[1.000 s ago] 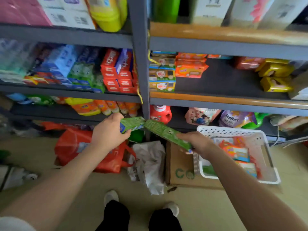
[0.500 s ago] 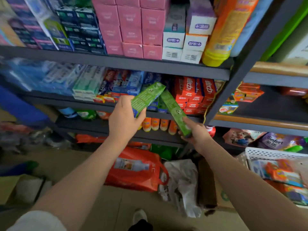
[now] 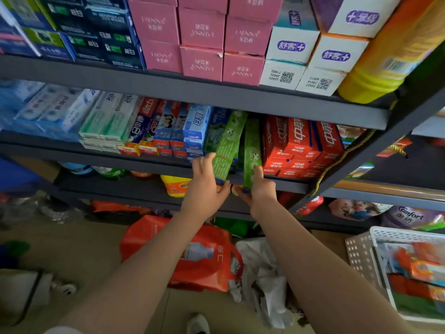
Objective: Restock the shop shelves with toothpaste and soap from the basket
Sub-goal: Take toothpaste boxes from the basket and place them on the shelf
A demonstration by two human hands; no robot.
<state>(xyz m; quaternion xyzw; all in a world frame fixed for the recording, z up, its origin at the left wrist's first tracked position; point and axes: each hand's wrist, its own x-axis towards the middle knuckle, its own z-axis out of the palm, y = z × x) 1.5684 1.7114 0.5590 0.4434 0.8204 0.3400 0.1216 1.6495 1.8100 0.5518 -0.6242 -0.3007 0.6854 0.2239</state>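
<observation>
The left hand grips the near end of a green toothpaste box, fingers on its left edge and thumb under its end; the box slants toward one o'clock into the middle shelf, between blue boxes and red boxes. Just beside it at three o'clock, the right hand pinches the end of a second green box, standing nearly straight into the same gap. The white basket sits on the floor at four o'clock, packets inside.

Single head-worn view, facing forward and down, close to shelves
</observation>
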